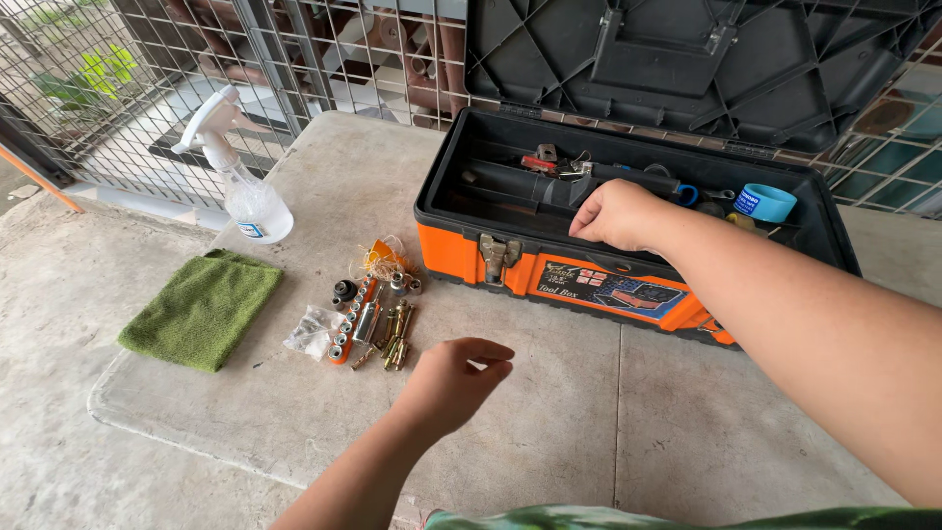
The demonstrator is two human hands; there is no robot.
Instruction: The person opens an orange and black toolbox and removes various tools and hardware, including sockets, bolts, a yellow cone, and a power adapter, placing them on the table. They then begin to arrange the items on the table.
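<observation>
Your right hand (pixel 616 214) reaches into the open toolbox (pixel 461 240) at about one o'clock, fingers curled down over the black inner tray; whether they pinch anything you cannot tell, since the knuckles hide the fingertips. Your left hand (pixel 451 381) hovers above the concrete table (pixel 589 412) at six o'clock, loosely cupped and holding nothing. Just at its ten o'clock lies a heap of sockets and bolts (pixel 368 319), too small to sort out. A green cloth (pixel 203 307) lies at nine o'clock, a spray bottle (pixel 245 186) at ten. The toolbox lid (pixel 706 59) is cut off by the top edge.
</observation>
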